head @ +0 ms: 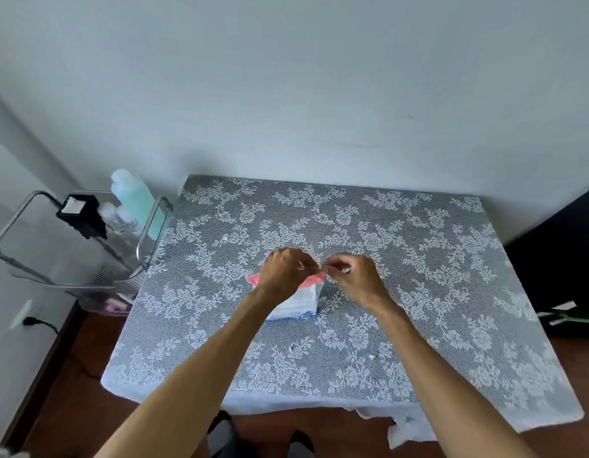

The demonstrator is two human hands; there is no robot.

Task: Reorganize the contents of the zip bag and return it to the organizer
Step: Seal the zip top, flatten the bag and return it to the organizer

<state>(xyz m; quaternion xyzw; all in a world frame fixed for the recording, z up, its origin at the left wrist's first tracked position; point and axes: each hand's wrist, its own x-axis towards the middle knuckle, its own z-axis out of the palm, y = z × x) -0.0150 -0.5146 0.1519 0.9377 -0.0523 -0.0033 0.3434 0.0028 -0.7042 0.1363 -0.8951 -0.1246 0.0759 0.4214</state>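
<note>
- Both sets of fingers are pinching the pink top edge of the bag; the left fingers and right fingers are meeting almost tip to tip over it, narrowed onto the strip.
- The left hand is covering the bag's upper left part; the right hand is sitting just off its 2 o'clock corner.
- The bag is standing on the surface near its middle, pink edge up, with white and blue contents showing through below; what they are is too blurred to tell.
- Both bare forearms are reaching in from 6 o'clock.
- A lace cloth with white flowers is covering the surface.
- The organizer, a clear bin with metal handles, is standing at 9 o'clock, just beside the surface's left edge, well apart from the bag.
- Inside it, a green bottle is leaning at the back and a black box is lying beside it.
</note>
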